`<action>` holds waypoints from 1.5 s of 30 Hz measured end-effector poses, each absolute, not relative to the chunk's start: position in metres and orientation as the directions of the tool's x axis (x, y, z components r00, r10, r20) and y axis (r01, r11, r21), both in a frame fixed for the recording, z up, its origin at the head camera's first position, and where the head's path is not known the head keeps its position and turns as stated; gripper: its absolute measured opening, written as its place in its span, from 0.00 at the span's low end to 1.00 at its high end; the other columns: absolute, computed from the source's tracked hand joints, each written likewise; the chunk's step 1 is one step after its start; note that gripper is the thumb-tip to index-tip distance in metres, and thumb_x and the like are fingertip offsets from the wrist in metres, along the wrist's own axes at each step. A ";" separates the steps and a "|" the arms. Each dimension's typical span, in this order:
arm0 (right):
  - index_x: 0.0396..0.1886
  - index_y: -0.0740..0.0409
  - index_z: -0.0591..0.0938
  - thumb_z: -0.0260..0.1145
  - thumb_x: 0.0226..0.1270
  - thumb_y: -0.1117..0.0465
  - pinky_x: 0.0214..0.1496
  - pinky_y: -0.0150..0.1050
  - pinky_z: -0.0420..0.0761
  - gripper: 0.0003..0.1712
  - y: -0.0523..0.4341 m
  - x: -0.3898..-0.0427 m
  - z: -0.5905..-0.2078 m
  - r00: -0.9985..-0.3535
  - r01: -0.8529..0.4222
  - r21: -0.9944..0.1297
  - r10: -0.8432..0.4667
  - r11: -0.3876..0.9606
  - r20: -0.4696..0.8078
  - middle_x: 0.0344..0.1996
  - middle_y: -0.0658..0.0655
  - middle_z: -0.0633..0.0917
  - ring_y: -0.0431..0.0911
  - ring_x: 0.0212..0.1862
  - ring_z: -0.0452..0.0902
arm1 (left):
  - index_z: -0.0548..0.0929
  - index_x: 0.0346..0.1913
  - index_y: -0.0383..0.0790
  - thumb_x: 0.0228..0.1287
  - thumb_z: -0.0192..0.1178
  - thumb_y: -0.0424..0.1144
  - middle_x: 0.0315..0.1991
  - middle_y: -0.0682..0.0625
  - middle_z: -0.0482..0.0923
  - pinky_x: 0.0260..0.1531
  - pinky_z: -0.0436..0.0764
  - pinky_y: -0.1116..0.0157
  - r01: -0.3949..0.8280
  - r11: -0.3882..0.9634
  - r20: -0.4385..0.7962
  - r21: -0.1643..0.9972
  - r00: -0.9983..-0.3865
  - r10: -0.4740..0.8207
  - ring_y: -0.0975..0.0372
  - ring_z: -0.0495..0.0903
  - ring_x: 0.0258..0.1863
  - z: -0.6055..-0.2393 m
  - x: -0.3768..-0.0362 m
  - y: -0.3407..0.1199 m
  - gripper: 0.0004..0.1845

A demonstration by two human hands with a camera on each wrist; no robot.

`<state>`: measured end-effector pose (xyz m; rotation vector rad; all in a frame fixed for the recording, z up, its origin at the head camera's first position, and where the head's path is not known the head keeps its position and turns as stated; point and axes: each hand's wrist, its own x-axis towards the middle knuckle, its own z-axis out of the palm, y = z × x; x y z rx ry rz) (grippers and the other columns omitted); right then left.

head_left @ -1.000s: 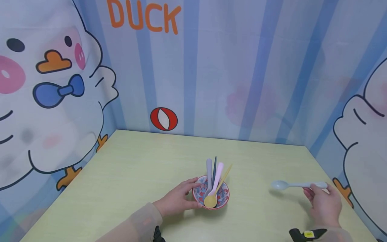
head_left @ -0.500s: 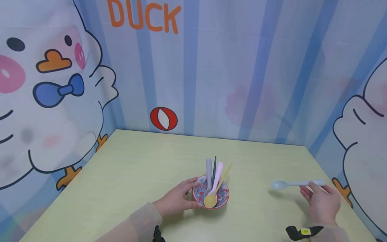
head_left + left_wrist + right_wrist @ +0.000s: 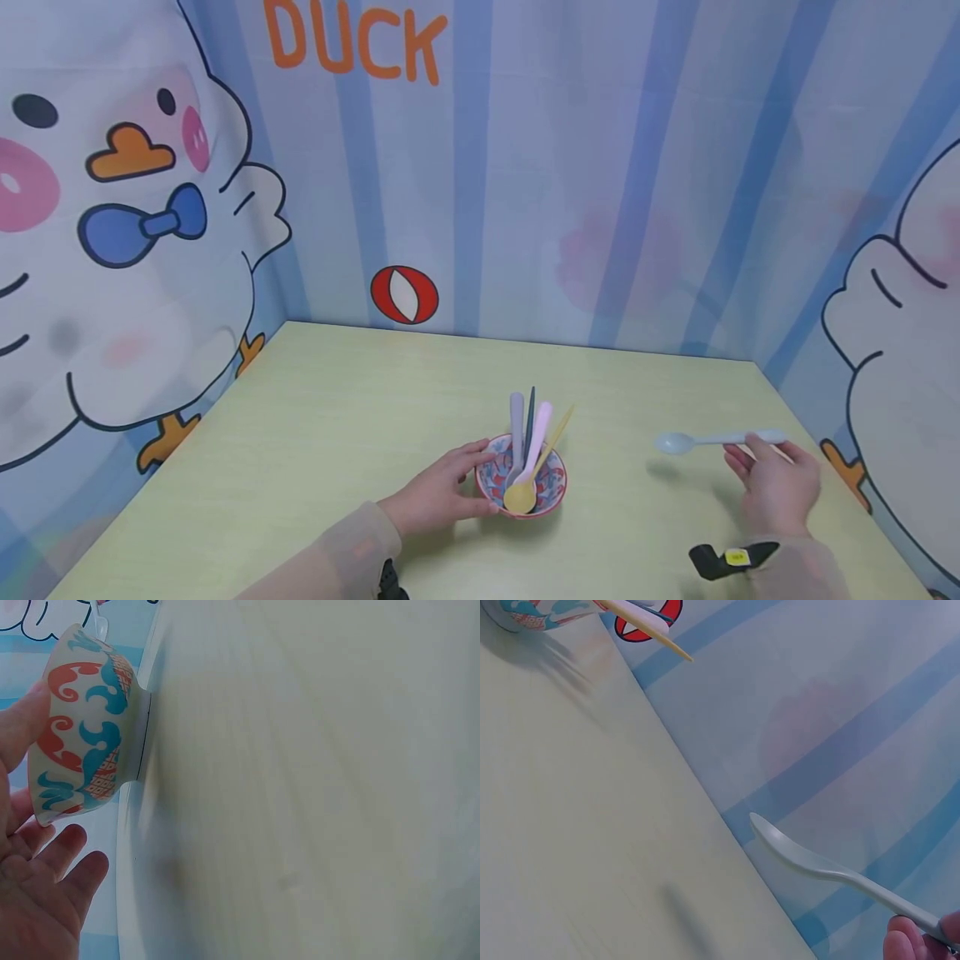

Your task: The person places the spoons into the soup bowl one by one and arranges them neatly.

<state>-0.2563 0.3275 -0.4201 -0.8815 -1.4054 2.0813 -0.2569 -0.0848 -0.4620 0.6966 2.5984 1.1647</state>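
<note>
A patterned bowl with a red rim (image 3: 556, 492) stands on the table. In it lean a lavender spoon (image 3: 517, 429), a pink spoon (image 3: 538, 433), a yellow spoon (image 3: 520, 498) and a thin dark blue handle (image 3: 529, 415). My left hand (image 3: 438, 492) holds the bowl's left side between thumb and fingers; the left wrist view shows red and teal scrolls on the bowl's outer wall (image 3: 97, 727). Off to the right, my right hand (image 3: 780, 492) pinches a pale blue spoon (image 3: 720, 438) by its handle, above the table, bowl end pointing left. In the right wrist view this spoon (image 3: 810, 866) lies nearly side-on.
The pale yellow table (image 3: 360, 392) ends at a blue striped backdrop (image 3: 525, 167) with printed ducks on both sides. Black straps show at both wrists. Between bowl and right hand lies bare tabletop, with the held spoon's shadow on it.
My right hand has moved left and slightly farther from me, carrying the pale blue spoon toward the bowl. The left hand and the bowl have stayed in place.
</note>
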 end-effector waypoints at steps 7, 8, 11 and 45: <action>0.64 0.60 0.62 0.63 0.67 0.62 0.36 0.32 0.84 0.30 0.314 -0.258 -0.416 -0.707 -0.026 -0.945 0.674 -0.327 -0.214 0.45 0.55 0.73 0.40 0.28 0.84 | 0.67 0.71 0.45 0.55 0.69 0.54 0.74 0.53 0.54 0.64 0.65 0.49 0.339 0.563 0.011 0.754 -0.863 0.505 0.51 0.54 0.72 -0.462 -0.257 -0.085 0.42; 0.65 0.61 0.62 0.64 0.67 0.61 0.36 0.32 0.84 0.31 0.312 -0.258 -0.415 -0.713 -0.030 -0.945 0.670 -0.325 -0.207 0.45 0.55 0.74 0.41 0.28 0.84 | 0.67 0.71 0.45 0.55 0.69 0.54 0.74 0.53 0.54 0.64 0.66 0.49 0.339 0.561 0.011 0.755 -0.862 0.506 0.51 0.54 0.72 -0.463 -0.257 -0.085 0.42; 0.67 0.61 0.60 0.64 0.66 0.60 0.35 0.32 0.84 0.34 0.306 -0.259 -0.412 -0.722 -0.028 -0.945 0.660 -0.326 -0.207 0.45 0.55 0.74 0.41 0.27 0.83 | 0.67 0.71 0.46 0.55 0.69 0.55 0.74 0.53 0.53 0.63 0.68 0.50 0.336 0.558 0.008 0.759 -0.861 0.508 0.52 0.54 0.72 -0.464 -0.258 -0.085 0.42; 0.50 0.54 0.66 0.63 0.68 0.64 0.37 0.33 0.84 0.17 0.247 -0.267 -0.402 -0.789 -0.065 -0.955 0.600 -0.289 -0.128 0.43 0.59 0.78 0.41 0.28 0.84 | 0.67 0.71 0.44 0.55 0.69 0.54 0.74 0.51 0.54 0.65 0.64 0.48 0.350 0.551 0.023 0.757 -0.858 0.513 0.51 0.54 0.72 -0.463 -0.257 -0.085 0.42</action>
